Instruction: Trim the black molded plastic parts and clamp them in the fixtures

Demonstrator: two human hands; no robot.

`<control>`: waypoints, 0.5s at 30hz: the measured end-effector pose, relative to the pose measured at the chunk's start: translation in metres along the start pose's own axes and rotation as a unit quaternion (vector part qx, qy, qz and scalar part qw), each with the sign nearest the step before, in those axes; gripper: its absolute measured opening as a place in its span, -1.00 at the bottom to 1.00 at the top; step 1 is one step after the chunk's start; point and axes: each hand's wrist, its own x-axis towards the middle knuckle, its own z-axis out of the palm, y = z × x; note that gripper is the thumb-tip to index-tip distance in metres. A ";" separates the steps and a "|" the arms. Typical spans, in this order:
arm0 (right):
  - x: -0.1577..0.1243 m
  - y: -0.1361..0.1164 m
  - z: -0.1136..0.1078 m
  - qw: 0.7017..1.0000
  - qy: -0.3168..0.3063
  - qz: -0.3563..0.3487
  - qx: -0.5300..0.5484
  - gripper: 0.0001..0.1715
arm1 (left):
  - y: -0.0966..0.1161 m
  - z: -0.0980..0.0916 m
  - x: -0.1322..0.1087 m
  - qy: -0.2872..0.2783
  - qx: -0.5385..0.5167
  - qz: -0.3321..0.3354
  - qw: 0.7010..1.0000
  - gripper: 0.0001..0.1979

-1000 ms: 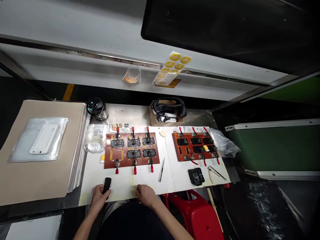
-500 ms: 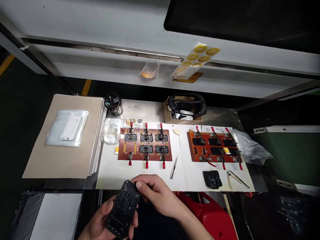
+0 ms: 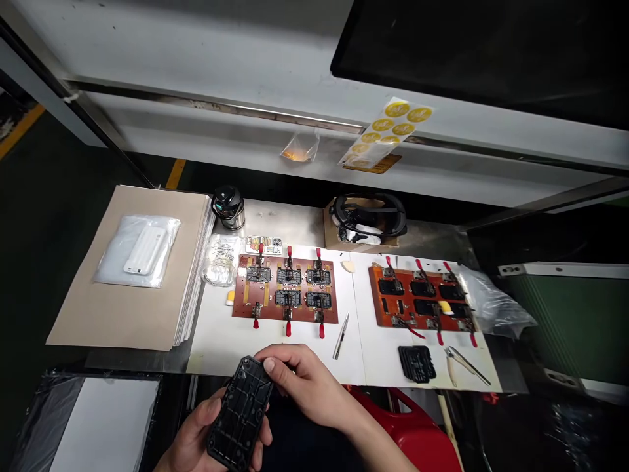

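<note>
A black plastic housing (image 3: 240,414), rectangular with ribs inside and cut corners, is held tilted in front of me below the table edge. My left hand (image 3: 201,429) wraps round its lower part, thumb on the left side and fingertips showing on the right. With thumb and bent fingers, my right hand (image 3: 302,380) pinches the upper right corner. Beyond my hands lies a brown fixture board (image 3: 285,313) carrying several similar black parts under red-handled toggle clamps. A craft knife (image 3: 341,336) rests to the right of that board.
At the right sits an orange fixture (image 3: 386,318) with clamped black parts. Stacked black pieces (image 3: 417,364) and cutting pliers (image 3: 464,367) lie before it. Cardboard sheets (image 3: 83,321) are piled at left. A jar (image 3: 228,208) and a carton (image 3: 331,233) stand behind; a red stool (image 3: 417,432) is below.
My view has shifted slightly, so the table items sit a little lower in the picture. Both hands keep the same grip on the black housing.
</note>
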 end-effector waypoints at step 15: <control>0.002 0.028 -0.025 0.953 0.155 0.016 -0.259 -0.56 | -0.010 -0.039 0.005 0.193 0.251 -0.050 0.947 -0.39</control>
